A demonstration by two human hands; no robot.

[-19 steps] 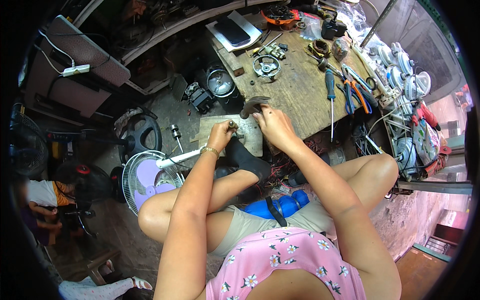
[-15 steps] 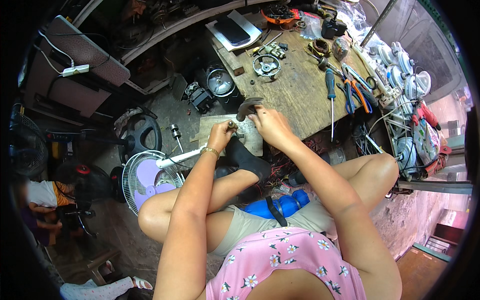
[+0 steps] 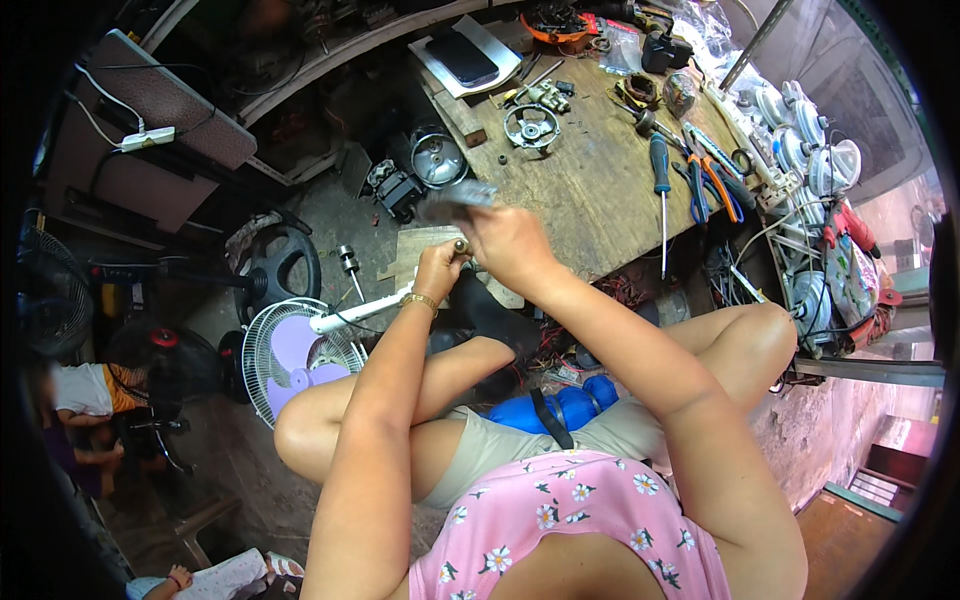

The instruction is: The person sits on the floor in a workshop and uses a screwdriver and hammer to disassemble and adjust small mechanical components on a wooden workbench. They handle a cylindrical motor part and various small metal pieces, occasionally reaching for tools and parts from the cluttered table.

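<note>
Nearest, below the wooden workbench (image 3: pixel 600 190), two bare forearms rise from the lower edge and meet just short of the bench's near edge. The left hand (image 3: pixel 440 268) pinches a small brass-coloured piece (image 3: pixel 462 245) between its fingertips, a narrow grip closed on it. The right hand (image 3: pixel 510 240) is clenched around a blurred grey tool (image 3: pixel 455 198), which sticks out to the left over the bench's near-left corner; the hands touch at the small piece. Under them a black part (image 3: pixel 490 315) rests on the person's crossed leg, and a blue cylinder (image 3: pixel 560 408) lies in the lap.

Left of the bench, on the floor, lie one white fan guard with lilac blades (image 3: pixel 295 355) and one black wheel-like ring (image 3: pixel 275 265), with a strip of bare floor between them and the bench.

On the bench, the middle of the planks is open. One blue-handled screwdriver (image 3: pixel 660 180) lies toward its right side, beside pliers (image 3: pixel 715 185). One round metal motor housing (image 3: pixel 530 127) sits near the far-left part, and one dark phone (image 3: pixel 462 57) on a tray at the far-left corner.
</note>
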